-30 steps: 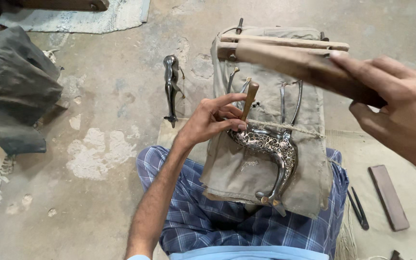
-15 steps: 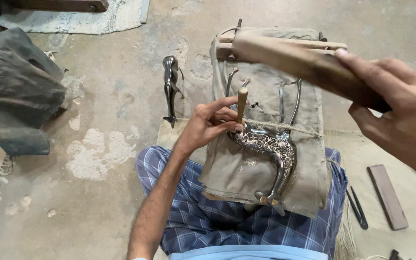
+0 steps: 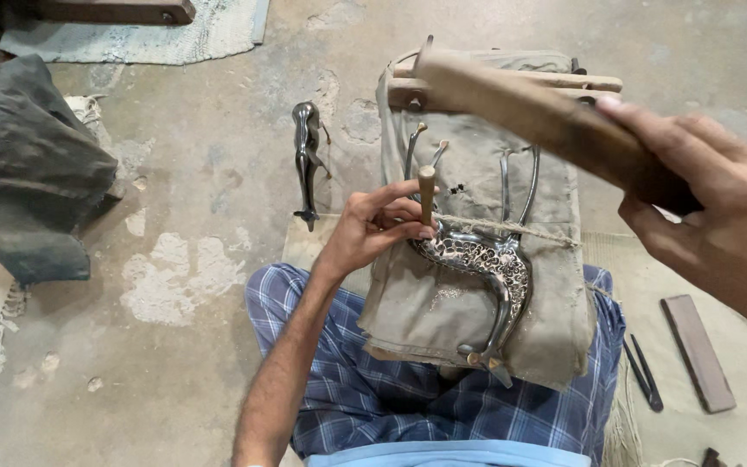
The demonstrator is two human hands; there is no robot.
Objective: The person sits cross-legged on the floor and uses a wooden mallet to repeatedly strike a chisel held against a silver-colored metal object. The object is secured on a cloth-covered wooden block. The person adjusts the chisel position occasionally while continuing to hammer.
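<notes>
Head view: the left hand [image 3: 373, 229] pinches a small wooden-handled punch [image 3: 426, 195] upright, fingers closed round it, its tip on the silver deer figure [image 3: 486, 268]; the figure lies tied with twine on a cloth-covered stand [image 3: 477, 311] over the lap; the right hand [image 3: 719, 225] is clamped round a raised wooden mallet [image 3: 529, 112]; a second metal figure [image 3: 306, 164] lies on the floor, a flat bar [image 3: 696, 353] to the right

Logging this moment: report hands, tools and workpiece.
Left hand pinches wooden-handled punch upright on metal deer figure. Right hand grips wooden mallet, raised above. Nothing between them.
</notes>
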